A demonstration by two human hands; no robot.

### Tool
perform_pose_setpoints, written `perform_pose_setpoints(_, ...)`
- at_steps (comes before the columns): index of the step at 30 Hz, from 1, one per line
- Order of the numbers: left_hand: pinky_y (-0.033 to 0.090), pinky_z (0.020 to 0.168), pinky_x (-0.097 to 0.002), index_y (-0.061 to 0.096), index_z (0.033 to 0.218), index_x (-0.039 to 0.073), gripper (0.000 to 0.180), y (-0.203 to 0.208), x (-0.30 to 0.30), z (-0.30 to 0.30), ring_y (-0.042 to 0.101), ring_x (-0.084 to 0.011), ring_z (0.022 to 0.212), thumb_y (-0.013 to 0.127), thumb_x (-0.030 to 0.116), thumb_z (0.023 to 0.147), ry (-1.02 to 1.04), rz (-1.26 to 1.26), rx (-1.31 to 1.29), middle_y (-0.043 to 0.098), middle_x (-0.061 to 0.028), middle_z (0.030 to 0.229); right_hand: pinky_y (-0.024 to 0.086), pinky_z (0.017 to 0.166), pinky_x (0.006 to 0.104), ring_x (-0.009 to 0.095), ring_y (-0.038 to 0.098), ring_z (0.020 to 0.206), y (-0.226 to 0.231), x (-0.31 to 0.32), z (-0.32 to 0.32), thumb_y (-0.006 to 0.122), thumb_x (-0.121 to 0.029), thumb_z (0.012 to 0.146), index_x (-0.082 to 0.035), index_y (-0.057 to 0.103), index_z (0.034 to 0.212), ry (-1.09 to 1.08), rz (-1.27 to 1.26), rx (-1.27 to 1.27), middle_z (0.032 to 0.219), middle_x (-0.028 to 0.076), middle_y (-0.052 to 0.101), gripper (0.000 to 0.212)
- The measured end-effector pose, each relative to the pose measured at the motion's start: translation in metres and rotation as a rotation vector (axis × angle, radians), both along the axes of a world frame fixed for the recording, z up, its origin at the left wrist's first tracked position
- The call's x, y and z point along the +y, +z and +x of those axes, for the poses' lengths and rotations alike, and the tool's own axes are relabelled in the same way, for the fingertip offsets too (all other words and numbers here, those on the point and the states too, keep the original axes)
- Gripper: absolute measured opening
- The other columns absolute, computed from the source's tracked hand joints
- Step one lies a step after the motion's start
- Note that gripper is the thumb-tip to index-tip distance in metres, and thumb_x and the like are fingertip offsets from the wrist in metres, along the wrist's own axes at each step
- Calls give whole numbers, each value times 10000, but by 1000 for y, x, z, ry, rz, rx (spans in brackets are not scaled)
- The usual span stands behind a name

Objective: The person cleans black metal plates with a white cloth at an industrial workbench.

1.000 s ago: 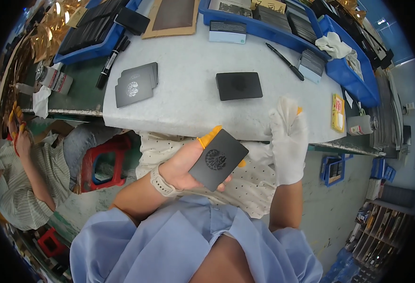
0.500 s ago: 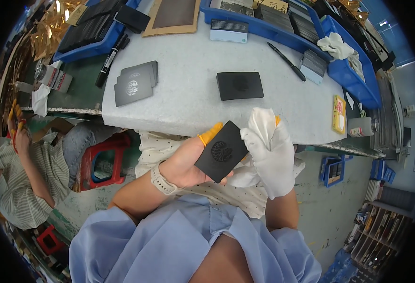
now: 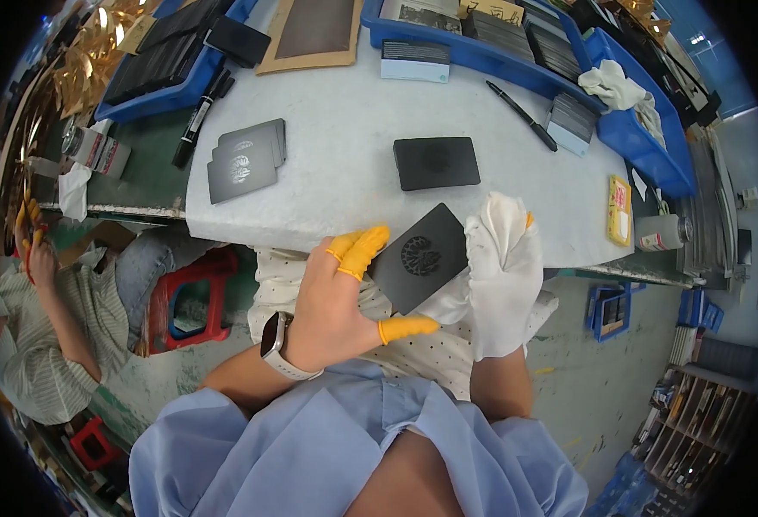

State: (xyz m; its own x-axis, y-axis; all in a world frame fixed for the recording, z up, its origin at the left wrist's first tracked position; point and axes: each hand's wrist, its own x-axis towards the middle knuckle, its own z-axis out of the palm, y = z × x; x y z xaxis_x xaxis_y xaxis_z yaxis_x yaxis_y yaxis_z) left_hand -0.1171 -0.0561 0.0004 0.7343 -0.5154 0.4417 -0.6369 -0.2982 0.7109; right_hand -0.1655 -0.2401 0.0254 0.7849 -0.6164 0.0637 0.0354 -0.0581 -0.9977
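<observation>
My left hand (image 3: 338,297), bare with yellow finger cots and a watch on the wrist, holds a flat black square card (image 3: 419,256) with a round emblem on its face, just in front of the table edge. My right hand (image 3: 504,274) wears a white cloth glove and grips the card's right edge. Another black card (image 3: 436,162) lies flat on the grey table (image 3: 336,129) just beyond. A small stack of similar dark cards (image 3: 243,159) sits to the left on the table.
Blue trays (image 3: 482,53) with stacked cards line the table's far side. A black pen (image 3: 521,115) and a black marker (image 3: 198,121) lie on the table. A red stool (image 3: 191,303) stands below left, beside a seated person (image 3: 52,345). A yellow packet (image 3: 618,211) lies at right.
My gloved right hand came in from the right and closed on the card's right edge. My left hand lifted the card toward the table edge and shifted its grip.
</observation>
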Motion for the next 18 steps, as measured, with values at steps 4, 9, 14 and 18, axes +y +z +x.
perform_pose_setpoints(4,516,851,-380,654,1252,-43,794,-4,2,3,605,-314,927,995,319,633,69,-5,-31,682,-141,1084,509,893,227,65,612,1035,-1,3,2,649,5,1007,0,557,1364,55,33,-43,1206,27,647,368)
perform_pose_setpoints(9,523,810,-355,687,1231,-18,678,1,8,9,606,-272,900,963,250,672,61,-120,166,701,-105,1031,534,919,231,115,657,1046,-2,-38,7,712,29,951,63,560,1385,-338,-81,-49,1206,94,672,461)
perform_pose_setpoints(14,521,833,-352,702,1219,-7,654,6,6,15,602,-261,876,959,245,673,33,-84,209,708,-88,1020,519,941,253,117,630,1071,-2,-19,0,774,53,882,46,547,1361,-189,57,5,1200,74,645,530)
perform_pose_setpoints(18,497,891,-364,708,1209,0,655,0,6,14,594,-257,860,961,256,661,29,-47,164,709,-88,999,519,860,225,65,601,992,8,12,9,785,63,868,12,541,1323,-26,212,-5,1168,26,618,519)
